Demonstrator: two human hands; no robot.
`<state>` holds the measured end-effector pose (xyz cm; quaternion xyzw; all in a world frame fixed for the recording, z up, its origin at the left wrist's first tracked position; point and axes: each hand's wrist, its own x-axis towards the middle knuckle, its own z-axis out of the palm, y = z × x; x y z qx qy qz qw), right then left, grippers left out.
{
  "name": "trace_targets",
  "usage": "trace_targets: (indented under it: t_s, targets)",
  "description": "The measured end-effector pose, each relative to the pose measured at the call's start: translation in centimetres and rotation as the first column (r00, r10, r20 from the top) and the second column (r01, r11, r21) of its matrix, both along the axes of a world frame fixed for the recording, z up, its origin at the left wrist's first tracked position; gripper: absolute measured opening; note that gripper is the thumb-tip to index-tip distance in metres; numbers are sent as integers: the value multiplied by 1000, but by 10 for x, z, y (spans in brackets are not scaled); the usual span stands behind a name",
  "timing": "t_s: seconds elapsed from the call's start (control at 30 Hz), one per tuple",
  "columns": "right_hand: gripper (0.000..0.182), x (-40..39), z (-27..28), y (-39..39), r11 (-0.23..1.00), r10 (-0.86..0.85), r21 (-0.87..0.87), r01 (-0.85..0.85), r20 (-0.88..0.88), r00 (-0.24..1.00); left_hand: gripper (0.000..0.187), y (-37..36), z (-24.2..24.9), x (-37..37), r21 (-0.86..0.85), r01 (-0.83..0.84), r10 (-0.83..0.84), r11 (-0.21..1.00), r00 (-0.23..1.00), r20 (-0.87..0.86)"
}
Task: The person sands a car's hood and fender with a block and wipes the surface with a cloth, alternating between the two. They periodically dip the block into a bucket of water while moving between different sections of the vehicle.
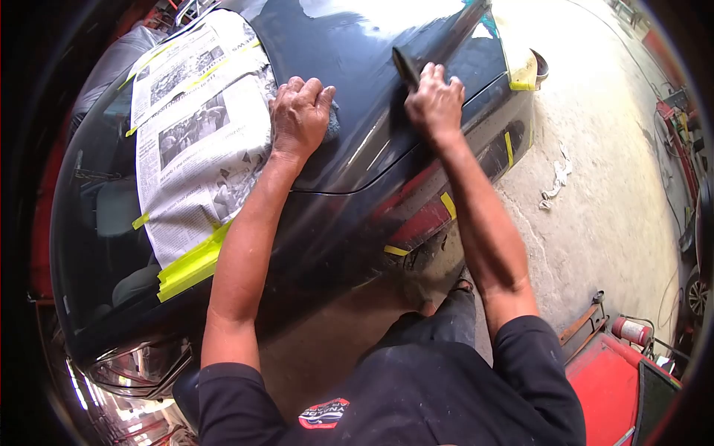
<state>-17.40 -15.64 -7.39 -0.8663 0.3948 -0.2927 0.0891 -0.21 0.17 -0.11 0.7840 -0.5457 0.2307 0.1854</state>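
My left hand (300, 119) is closed on a blue-grey cloth (332, 123), which rests on the dark car panel (364, 97) beside the newspaper-covered windshield. Farther right, my right hand (436, 106) grips a dark, flat-edged tool (405, 68) over the same panel, near its outer edge. The tool's tip points up and to the left; whether it touches the paint cannot be made out. Newspaper sheets (178, 171) lie on the glass, held by yellow tape (192, 264).
Yellow tape strips (448, 206) mark the car's lower side. On the concrete floor (595, 149) lies a crumpled white scrap (556, 178). At the lower right stand a red metal object (606, 386) and a red canister (632, 331). A covered shape is at the upper left.
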Motion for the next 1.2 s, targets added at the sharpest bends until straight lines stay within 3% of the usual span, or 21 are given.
trace_targets:
  t_s: [0.03,0.07,0.17,0.23,0.3,0.37,0.43,0.57,0.6,0.67,0.77,0.8,0.83,0.9,0.97,1.03,1.1,1.17,1.2]
  targets:
    - [49,-4,2,23,999,-9,-41,11,30,999,26,-1,0,-1,-3,3,-3,1000,1000,6]
    - [54,-5,-19,54,976,-8,-217,27,89,996,26,-2,0,-1,-11,4,-4,1000,1000,12]
    - [58,-29,-13,145,987,159,-37,-156,90,983,26,1,0,-1,-16,-2,2,1000,1000,9]
    - [58,-24,-16,101,980,194,-61,-188,125,973,26,0,0,-1,-14,4,-4,1000,1000,-2]
    - [54,-3,-23,22,973,80,-226,-50,124,989,26,-1,-1,-1,-16,6,-6,1000,1000,-24]
    - [49,10,0,-38,999,-5,38,5,16,1000,26,-2,0,1,-6,-1,1,1000,1000,-21]
    - [50,12,4,-32,998,-43,48,41,32,999,26,0,1,-1,6,-5,5,1000,1000,-14]
    - [56,-13,-15,95,982,54,-185,-37,87,995,28,0,2,-6,-2,8,-8,1000,1000,10]
    - [57,-17,-14,97,985,84,-158,-69,91,992,29,0,4,-6,-7,22,-22,1000,1000,18]
    - [58,-23,-14,93,984,151,-107,-139,105,983,31,0,5,-6,-17,44,-44,999,999,13]
    - [54,6,-17,-11,991,15,-131,2,129,992,31,0,5,-7,-5,29,-29,1000,1000,-9]
    - [42,10,-5,-37,999,-39,-5,39,76,996,31,-1,5,-7,-4,28,-28,1000,1000,-6]
    - [37,17,0,-48,997,-81,27,79,94,992,31,0,5,-6,-4,30,-30,1000,1000,-4]
    - [44,8,5,-25,996,-34,82,28,72,997,31,0,6,-6,-11,36,-36,999,999,10]
    - [57,1,-18,37,986,18,-167,11,169,985,30,-1,4,-6,-27,40,-39,999,999,31]
    - [55,-18,-20,99,989,119,-104,-103,162,980,30,0,6,-7,-13,35,-35,999,999,0]
    - [56,-25,-22,80,978,169,-144,-152,116,979,30,0,6,-7,-11,34,-34,999,999,-8]
    - [49,-3,-35,8,969,119,-232,-84,141,983,30,2,7,-10,-9,30,-30,1000,1000,-7]
    - [44,2,-25,-28,989,75,-134,-58,123,990,30,0,8,-10,-10,29,-29,1000,1000,-5]
